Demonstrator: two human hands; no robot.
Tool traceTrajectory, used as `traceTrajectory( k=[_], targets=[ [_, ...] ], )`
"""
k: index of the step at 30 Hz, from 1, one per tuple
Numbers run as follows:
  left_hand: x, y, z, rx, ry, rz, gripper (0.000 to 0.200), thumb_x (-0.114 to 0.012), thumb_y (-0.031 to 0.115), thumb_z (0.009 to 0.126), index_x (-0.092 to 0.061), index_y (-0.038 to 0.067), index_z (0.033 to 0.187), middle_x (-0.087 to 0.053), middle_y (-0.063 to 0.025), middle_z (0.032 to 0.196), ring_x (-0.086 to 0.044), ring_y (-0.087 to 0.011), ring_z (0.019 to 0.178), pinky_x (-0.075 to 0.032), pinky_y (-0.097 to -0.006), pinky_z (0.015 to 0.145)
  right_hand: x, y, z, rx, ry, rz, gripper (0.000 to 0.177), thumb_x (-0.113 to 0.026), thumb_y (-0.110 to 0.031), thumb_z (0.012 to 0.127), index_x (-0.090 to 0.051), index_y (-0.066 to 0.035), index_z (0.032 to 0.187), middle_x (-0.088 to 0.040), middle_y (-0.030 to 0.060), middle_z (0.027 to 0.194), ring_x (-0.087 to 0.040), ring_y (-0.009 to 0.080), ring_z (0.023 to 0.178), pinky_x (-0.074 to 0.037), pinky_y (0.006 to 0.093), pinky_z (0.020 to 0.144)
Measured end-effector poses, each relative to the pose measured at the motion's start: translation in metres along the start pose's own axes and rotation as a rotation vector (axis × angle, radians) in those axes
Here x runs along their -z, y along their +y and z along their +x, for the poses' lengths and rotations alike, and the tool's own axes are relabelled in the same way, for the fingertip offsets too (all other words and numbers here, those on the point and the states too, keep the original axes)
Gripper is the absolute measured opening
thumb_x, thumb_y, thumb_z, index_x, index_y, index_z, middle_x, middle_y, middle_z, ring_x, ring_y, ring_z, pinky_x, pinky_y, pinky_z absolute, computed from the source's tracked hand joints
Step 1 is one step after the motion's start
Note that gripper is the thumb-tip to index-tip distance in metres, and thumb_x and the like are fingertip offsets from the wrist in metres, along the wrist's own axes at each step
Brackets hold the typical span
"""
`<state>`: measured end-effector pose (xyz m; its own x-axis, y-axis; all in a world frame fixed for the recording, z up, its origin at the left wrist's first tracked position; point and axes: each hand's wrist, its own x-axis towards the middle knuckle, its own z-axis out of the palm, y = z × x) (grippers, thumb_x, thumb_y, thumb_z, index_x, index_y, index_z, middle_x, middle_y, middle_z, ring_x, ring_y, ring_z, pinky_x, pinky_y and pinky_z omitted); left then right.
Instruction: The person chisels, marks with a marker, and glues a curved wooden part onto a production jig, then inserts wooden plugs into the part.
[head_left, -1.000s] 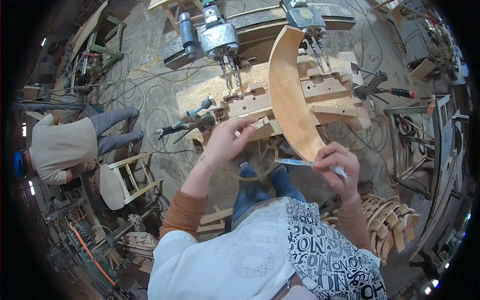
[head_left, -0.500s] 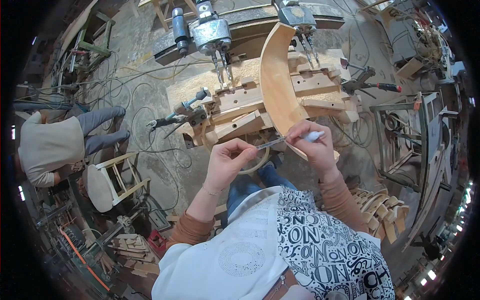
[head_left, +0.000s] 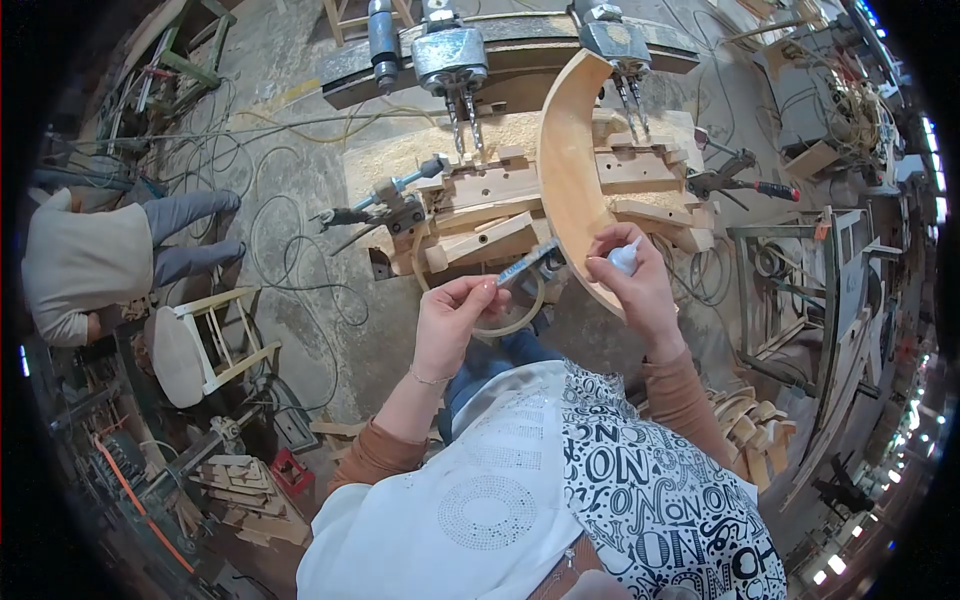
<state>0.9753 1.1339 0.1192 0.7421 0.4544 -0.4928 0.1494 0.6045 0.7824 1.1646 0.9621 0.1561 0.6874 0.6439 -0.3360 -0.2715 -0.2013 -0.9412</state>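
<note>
The left hand (head_left: 452,318) pinches a printed strip (head_left: 528,261); the right hand (head_left: 640,284) grips a white object (head_left: 625,258) near the board (head_left: 573,170).

Grey, scuffed floor (head_left: 300,180) spreads around the left hand (head_left: 455,320), with dark cables (head_left: 290,245) looping over it on that hand's left. Farther left is a pale wooden chair (head_left: 178,358) with a rounded seat; far ahead on that side, a green frame (head_left: 185,65). Behind the left hand, toward the left, lie a red object (head_left: 291,473) and stacked wood pieces (head_left: 240,492). Well right of the right hand (head_left: 640,285) is a metal-framed rack (head_left: 835,290). Bright lights (head_left: 820,577) dot the dim right edge; whether windows or lamps is unclear.
</note>
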Motion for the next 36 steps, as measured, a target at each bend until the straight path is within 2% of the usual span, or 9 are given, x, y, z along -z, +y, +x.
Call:
traceTrajectory(
  k=[6, 11, 13, 18, 19, 21, 22, 25, 36],
  targets=[
    [0.025, -0.031, 0.015, 0.038, 0.178, -0.045, 0.021, -0.072, 0.017, 0.094, -0.073, 0.000, 0.105, -0.067, -0.0018, 0.079, -0.062, -0.0083, 0.070, -0.051, -0.0227, 0.062, 0.005, 0.016, -0.014, -0.067, -0.177, 0.076, 0.043, -0.065, 0.001, 0.091, -0.048, -0.004, 0.130, -0.054, 0.0065, 0.120, -0.057, 0.0140, 0.113, -0.051, 0.0271, 0.091],
    [0.031, -0.060, 0.017, 0.131, 0.322, -0.142, 0.018, -0.073, 0.019, 0.093, -0.069, 0.002, 0.096, -0.066, -0.0036, 0.081, -0.063, -0.0099, 0.065, -0.050, -0.0227, 0.055, -0.020, 0.035, -0.017, 0.042, -0.223, -0.155, 0.045, -0.060, 0.003, 0.093, -0.052, -0.006, 0.137, -0.053, 0.0049, 0.119, -0.059, 0.0158, 0.113, -0.052, 0.0279, 0.091],
    [0.028, -0.060, 0.018, 0.132, 0.331, -0.130, 0.019, -0.074, 0.020, 0.092, -0.067, 0.002, 0.095, -0.066, -0.0042, 0.082, -0.063, -0.0103, 0.064, -0.050, -0.0230, 0.054, -0.030, 0.040, -0.015, 0.034, -0.238, -0.301, 0.048, -0.061, 0.004, 0.092, -0.053, -0.006, 0.139, -0.052, 0.0051, 0.119, -0.060, 0.0157, 0.109, -0.051, 0.0273, 0.090],
    [0.018, -0.068, 0.036, 0.113, 0.328, -0.136, 0.021, -0.073, 0.022, 0.093, -0.065, 0.003, 0.099, -0.069, -0.0053, 0.086, -0.066, -0.0106, 0.067, -0.050, -0.0227, 0.054, -0.042, 0.090, 0.016, 0.161, -0.138, -0.150, 0.023, -0.072, -0.006, 0.088, -0.057, -0.005, 0.105, -0.063, 0.0021, 0.101, -0.061, 0.0099, 0.095, -0.051, 0.0236, 0.076],
    [0.014, -0.071, 0.040, 0.119, 0.327, -0.138, 0.021, -0.073, 0.022, 0.093, -0.065, 0.003, 0.099, -0.069, -0.0053, 0.086, -0.066, -0.0106, 0.067, -0.050, -0.0227, 0.054, -0.047, 0.089, 0.023, 0.156, -0.135, -0.153, 0.023, -0.072, -0.006, 0.088, -0.057, -0.005, 0.105, -0.063, 0.0021, 0.101, -0.061, 0.0099, 0.095, -0.051, 0.0236, 0.076],
    [0.006, -0.075, 0.045, 0.101, 0.300, -0.291, 0.017, -0.071, 0.017, 0.095, -0.066, 0.002, 0.101, -0.071, -0.0062, 0.087, -0.067, -0.0101, 0.070, -0.052, -0.0214, 0.058, -0.059, 0.082, 0.033, -0.134, -0.067, 0.086, 0.024, -0.074, -0.007, 0.087, -0.055, -0.006, 0.102, -0.065, 0.0010, 0.097, -0.062, 0.0085, 0.086, -0.052, 0.0240, 0.070],
    [0.004, -0.076, 0.044, 0.077, 0.252, -0.294, 0.015, -0.069, 0.016, 0.096, -0.065, 0.003, 0.103, -0.072, -0.0053, 0.090, -0.067, -0.0096, 0.074, -0.052, -0.0206, 0.059, -0.070, 0.072, 0.035, -0.154, 0.004, 0.107, 0.026, -0.076, -0.004, 0.085, -0.053, -0.008, 0.097, -0.065, 0.0014, 0.092, -0.062, 0.0081, 0.077, -0.052, 0.0240, 0.064],
    [-0.008, -0.078, 0.036, 0.051, 0.215, -0.271, 0.015, -0.069, 0.017, 0.096, -0.066, 0.004, 0.103, -0.072, -0.0047, 0.091, -0.067, -0.0090, 0.073, -0.050, -0.0201, 0.058, -0.082, 0.078, 0.038, -0.106, 0.046, 0.278, 0.029, -0.077, -0.001, 0.083, -0.052, -0.009, 0.095, -0.065, 0.0030, 0.090, -0.063, 0.0088, 0.074, -0.051, 0.0236, 0.060],
    [-0.006, -0.070, 0.021, -0.035, 0.167, -0.189, 0.015, -0.068, 0.018, 0.097, -0.066, 0.004, 0.097, -0.072, -0.0037, 0.087, -0.064, -0.0067, 0.069, -0.050, -0.0199, 0.057, -0.072, 0.076, 0.054, 0.050, 0.122, 0.153, 0.031, -0.078, 0.001, 0.082, -0.051, -0.010, 0.093, -0.061, -0.0008, 0.080, -0.059, 0.0058, 0.064, -0.046, 0.0209, 0.052]
  ],
)
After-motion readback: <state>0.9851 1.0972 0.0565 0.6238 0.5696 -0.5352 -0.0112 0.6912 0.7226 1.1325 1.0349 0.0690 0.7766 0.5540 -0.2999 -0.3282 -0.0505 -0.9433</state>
